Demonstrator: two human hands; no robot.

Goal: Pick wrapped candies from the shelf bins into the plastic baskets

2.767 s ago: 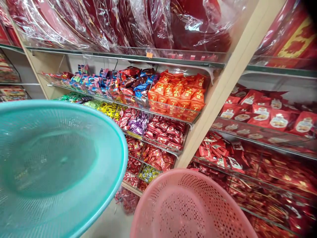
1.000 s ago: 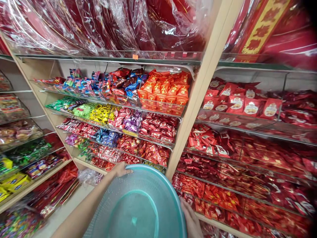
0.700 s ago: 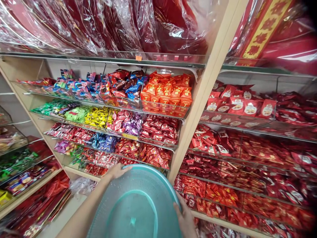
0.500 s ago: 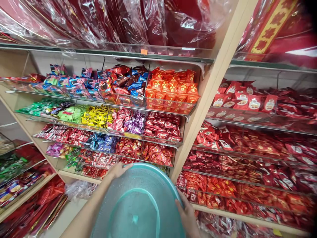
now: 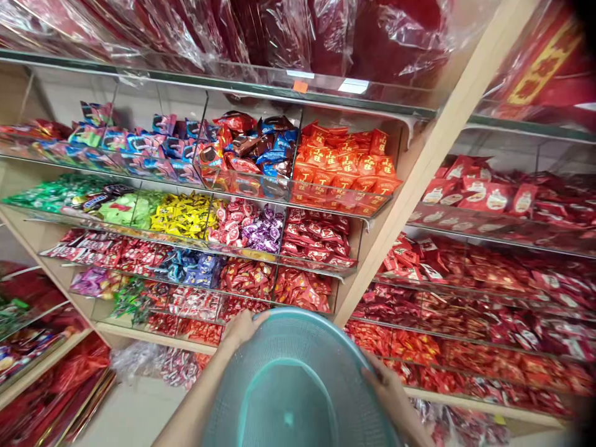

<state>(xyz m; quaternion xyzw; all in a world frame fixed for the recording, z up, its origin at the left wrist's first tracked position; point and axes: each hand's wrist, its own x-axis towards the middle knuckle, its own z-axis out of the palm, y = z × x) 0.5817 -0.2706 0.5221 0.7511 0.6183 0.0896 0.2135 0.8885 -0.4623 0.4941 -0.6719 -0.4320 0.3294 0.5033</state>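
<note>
Between my two hands is a teal plastic basket (image 5: 291,372) with fine slotted sides; nothing lies in the part of it that shows. My left hand (image 5: 243,330) grips the rim at its far left, fingers closed over the edge. On the right side, my right hand (image 5: 384,388) is closed on the rim, its fingertips showing on the inside and the rest partly behind the wall. The basket's near end runs out of the bottom of the view. Just beyond its far rim are red wrapped sweets (image 5: 302,290) in a shelf compartment.
Clear shelves hold wrapped sweets in several colours, among them yellow packets (image 5: 184,214) and orange-red packets (image 5: 344,161). A wooden upright (image 5: 433,167) parts them from shelves of red packets (image 5: 484,195). Plastic-wrapped red goods (image 5: 279,37) stand above. A clear bag (image 5: 135,363) lies low at left.
The basket and both hands sit farther right in the view. The shelves have shifted too, with the upright farther right and the left shelves farther left. Both hands keep their hold.
</note>
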